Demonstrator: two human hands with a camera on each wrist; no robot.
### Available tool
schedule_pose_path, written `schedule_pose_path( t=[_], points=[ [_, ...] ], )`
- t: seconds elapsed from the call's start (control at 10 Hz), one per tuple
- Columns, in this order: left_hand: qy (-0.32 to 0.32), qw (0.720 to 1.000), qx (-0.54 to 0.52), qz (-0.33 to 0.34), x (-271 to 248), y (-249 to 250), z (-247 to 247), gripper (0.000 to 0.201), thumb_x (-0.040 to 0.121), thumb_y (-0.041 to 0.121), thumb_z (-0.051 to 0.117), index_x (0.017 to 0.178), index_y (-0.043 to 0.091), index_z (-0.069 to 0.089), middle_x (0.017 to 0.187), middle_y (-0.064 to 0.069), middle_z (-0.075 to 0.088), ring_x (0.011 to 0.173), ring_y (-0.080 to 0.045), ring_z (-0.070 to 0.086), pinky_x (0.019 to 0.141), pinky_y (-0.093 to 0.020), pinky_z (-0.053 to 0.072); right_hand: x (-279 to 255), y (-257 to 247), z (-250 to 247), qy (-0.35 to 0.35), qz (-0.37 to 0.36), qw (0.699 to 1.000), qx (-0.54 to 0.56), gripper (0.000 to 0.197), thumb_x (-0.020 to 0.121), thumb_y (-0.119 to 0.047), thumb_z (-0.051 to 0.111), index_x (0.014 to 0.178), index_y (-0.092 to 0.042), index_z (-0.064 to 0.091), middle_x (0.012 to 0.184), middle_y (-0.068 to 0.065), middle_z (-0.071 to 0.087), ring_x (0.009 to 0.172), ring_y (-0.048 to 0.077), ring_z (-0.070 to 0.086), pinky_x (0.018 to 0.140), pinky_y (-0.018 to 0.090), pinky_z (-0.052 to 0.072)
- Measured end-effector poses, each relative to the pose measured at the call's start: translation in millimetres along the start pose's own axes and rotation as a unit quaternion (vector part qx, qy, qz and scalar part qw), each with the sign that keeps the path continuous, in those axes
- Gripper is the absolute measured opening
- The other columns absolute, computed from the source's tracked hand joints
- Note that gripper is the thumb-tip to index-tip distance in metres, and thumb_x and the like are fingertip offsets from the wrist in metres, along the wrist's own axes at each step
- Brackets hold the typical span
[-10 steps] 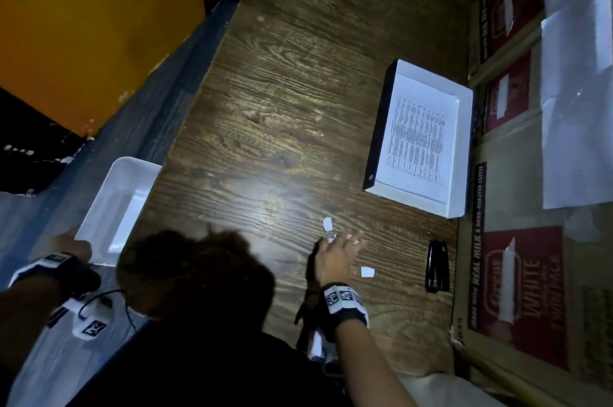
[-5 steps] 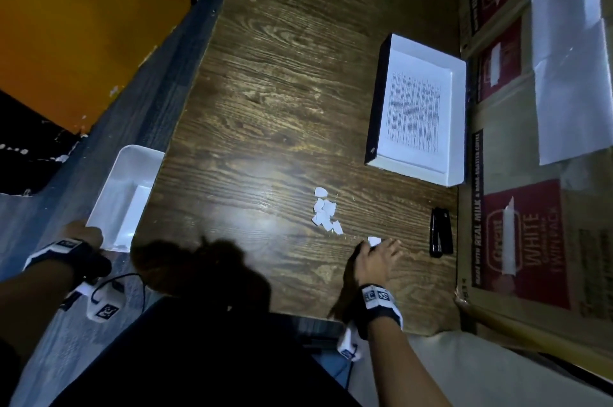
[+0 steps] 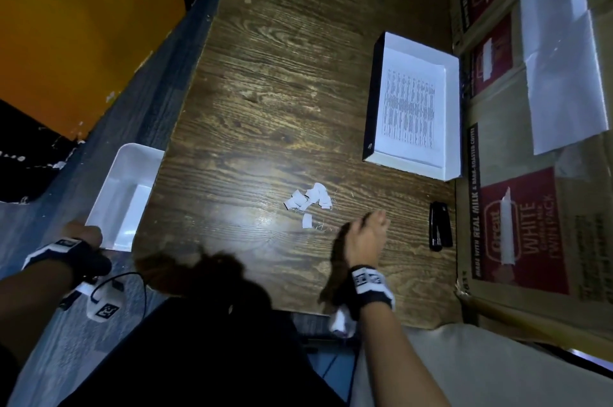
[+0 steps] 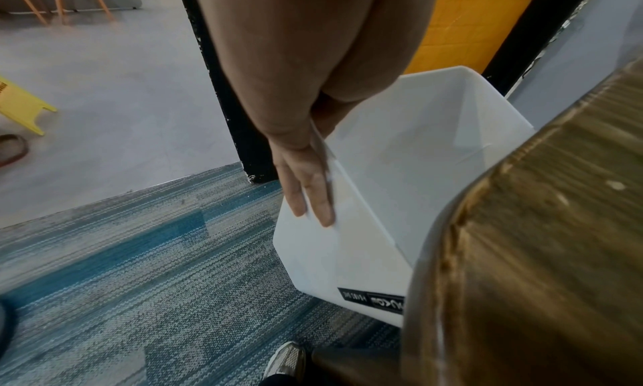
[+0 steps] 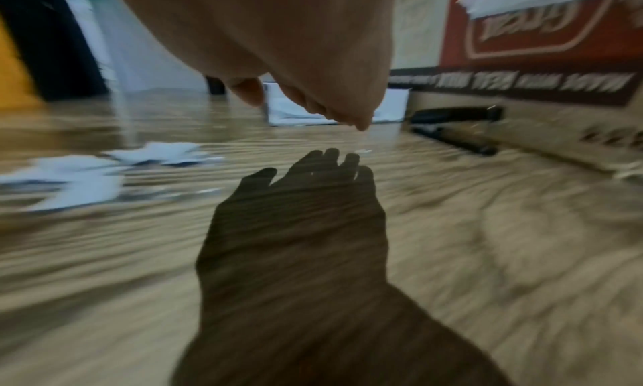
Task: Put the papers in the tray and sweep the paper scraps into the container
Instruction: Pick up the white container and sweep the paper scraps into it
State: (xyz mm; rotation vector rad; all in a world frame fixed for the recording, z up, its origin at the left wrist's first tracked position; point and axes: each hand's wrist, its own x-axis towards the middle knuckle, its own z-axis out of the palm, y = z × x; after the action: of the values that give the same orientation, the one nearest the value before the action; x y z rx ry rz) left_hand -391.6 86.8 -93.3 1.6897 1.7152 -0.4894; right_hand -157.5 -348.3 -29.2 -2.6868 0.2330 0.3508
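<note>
Several white paper scraps (image 3: 310, 198) lie bunched on the dark wooden table (image 3: 265, 91), one scrap (image 3: 307, 220) just below the bunch. My right hand (image 3: 367, 232) hovers a little to their right, fingers relaxed and empty; in the right wrist view the hand (image 5: 313, 100) casts its shadow on the wood, with the scraps (image 5: 87, 172) blurred at left. My left hand (image 3: 83, 234) holds the white container (image 3: 126, 194) against the table's left edge, pinching its near wall (image 4: 348, 227) with fingers (image 4: 313, 196) outside. Printed papers (image 3: 409, 111) lie in the white tray (image 3: 452, 128).
A black stapler (image 3: 439, 231) lies right of my right hand, close to the cardboard boxes (image 3: 524, 224) that wall off the table's right side. Blue carpet (image 4: 139, 254) lies below the container. My shoe (image 4: 287, 361) is under the table edge.
My right hand moved right to a stray scrap, then pushed it left up to the bunch. The left hand kept the container at the table edge.
</note>
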Motion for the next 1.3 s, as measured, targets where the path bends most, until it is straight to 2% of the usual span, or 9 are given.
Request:
schedule_pose_path(
  t=[0.1, 0.2, 0.3, 0.4, 0.5, 0.6, 0.8, 1.2, 1.3],
  points=[
    [-0.064, 0.974, 0.202, 0.074, -8.9, -4.8, -9.9, 0.064, 0.074, 0.046, 0.065, 0.126, 0.012, 0.053, 0.133, -0.014, 0.050, 0.123, -0.026, 0.052, 0.099, -0.022, 0.044, 38.3, 28.6, -27.1, -0.011, 0.121, 0.992, -0.033, 0.063, 0.098, -0.027, 0.033, 0.148, 0.001, 0.010, 0.158, 0.017, 0.009, 0.145, 0.035, 0.007, 0.117, 0.045, 0.012],
    [-0.058, 0.996, 0.058, 0.036, 12.1, -13.6, -0.5, 0.061, 0.072, 0.031, 0.071, 0.125, 0.002, 0.057, 0.137, -0.021, 0.048, 0.125, -0.034, 0.050, 0.098, -0.026, 0.047, 45.0, 13.7, -15.3, -0.069, 0.148, 0.985, -0.051, 0.065, 0.098, -0.031, 0.030, 0.149, 0.002, 0.005, 0.158, 0.019, 0.001, 0.145, 0.037, -0.001, 0.117, 0.044, 0.003],
    [0.007, 1.000, -0.019, 0.011, 1.2, -1.1, 1.4, 0.041, 0.087, -0.005, 0.050, 0.126, -0.018, 0.048, 0.132, -0.038, 0.048, 0.123, -0.049, 0.048, 0.048, -0.006, 0.047, 23.9, -32.8, 15.0, -0.109, 0.071, 0.990, -0.048, 0.067, 0.098, -0.033, 0.030, 0.149, 0.002, 0.002, 0.158, 0.020, -0.006, 0.145, 0.037, -0.009, 0.117, 0.042, -0.005],
    [0.005, 0.999, -0.035, 0.006, -2.7, 0.3, 2.0, 0.041, 0.089, -0.009, 0.047, 0.129, -0.019, 0.044, 0.134, -0.039, 0.046, 0.124, -0.049, 0.047, 0.038, -0.001, 0.037, -9.6, -71.7, 39.6, -0.170, -0.085, 0.981, -0.037, 0.067, 0.098, -0.031, 0.032, 0.149, 0.001, 0.002, 0.158, 0.018, -0.008, 0.145, 0.033, -0.013, 0.115, 0.035, -0.008],
    [-0.013, 1.000, 0.026, 0.008, 2.6, 2.0, 1.0, 0.043, 0.080, -0.016, 0.056, 0.123, -0.020, 0.050, 0.128, -0.039, 0.050, 0.119, -0.050, 0.050, 0.085, -0.031, 0.049, -26.8, -83.0, 51.4, -0.220, -0.199, 0.953, -0.058, 0.062, 0.098, -0.027, 0.030, 0.149, -0.001, 0.007, 0.159, 0.014, -0.004, 0.146, 0.028, -0.011, 0.119, 0.036, -0.004],
    [0.001, 1.000, -0.006, 0.007, 12.5, -1.3, 0.4, 0.041, 0.086, -0.010, 0.051, 0.126, -0.016, 0.049, 0.129, -0.037, 0.051, 0.119, -0.048, 0.051, 0.097, -0.046, 0.043, -17.9, -75.1, 39.5, -0.150, -0.221, 0.963, -0.022, 0.057, 0.097, -0.023, 0.033, 0.149, -0.004, 0.017, 0.160, 0.008, 0.006, 0.147, 0.024, -0.002, 0.117, 0.028, -0.002],
    [-0.007, 0.999, -0.039, 0.027, 36.6, -7.4, 3.8, 0.048, 0.077, -0.006, 0.049, 0.125, -0.002, 0.056, 0.124, -0.032, 0.058, 0.111, -0.047, 0.057, 0.096, -0.052, 0.048, 13.3, -18.2, 5.3, -0.062, -0.008, 0.997, -0.043, 0.061, 0.097, -0.022, 0.036, 0.148, 0.003, 0.014, 0.158, 0.018, 0.007, 0.146, 0.034, 0.004, 0.120, 0.041, 0.007],
    [-0.005, 0.998, -0.016, 0.056, 35.8, -3.0, -0.6, 0.051, 0.077, -0.005, 0.045, 0.125, 0.005, 0.057, 0.123, -0.029, 0.060, 0.103, -0.049, 0.060, 0.088, -0.058, 0.052, -55.8, -119.0, 72.7, -0.206, -0.238, 0.948, -0.044, 0.058, 0.096, -0.020, 0.032, 0.148, -0.001, 0.017, 0.159, 0.012, 0.005, 0.147, 0.028, 0.000, 0.120, 0.039, 0.009],
    [-0.009, 0.998, -0.013, 0.055, 26.8, 1.4, -1.5, 0.048, 0.081, -0.006, 0.045, 0.127, 0.001, 0.056, 0.123, -0.030, 0.060, 0.105, -0.048, 0.060, 0.090, -0.053, 0.052, -43.0, -106.0, 62.6, -0.120, -0.254, 0.959, 0.036, 0.042, 0.090, -0.009, 0.039, 0.130, -0.001, 0.048, 0.141, 0.017, 0.044, 0.133, 0.032, 0.038, 0.112, 0.041, 0.032]
  ],
)
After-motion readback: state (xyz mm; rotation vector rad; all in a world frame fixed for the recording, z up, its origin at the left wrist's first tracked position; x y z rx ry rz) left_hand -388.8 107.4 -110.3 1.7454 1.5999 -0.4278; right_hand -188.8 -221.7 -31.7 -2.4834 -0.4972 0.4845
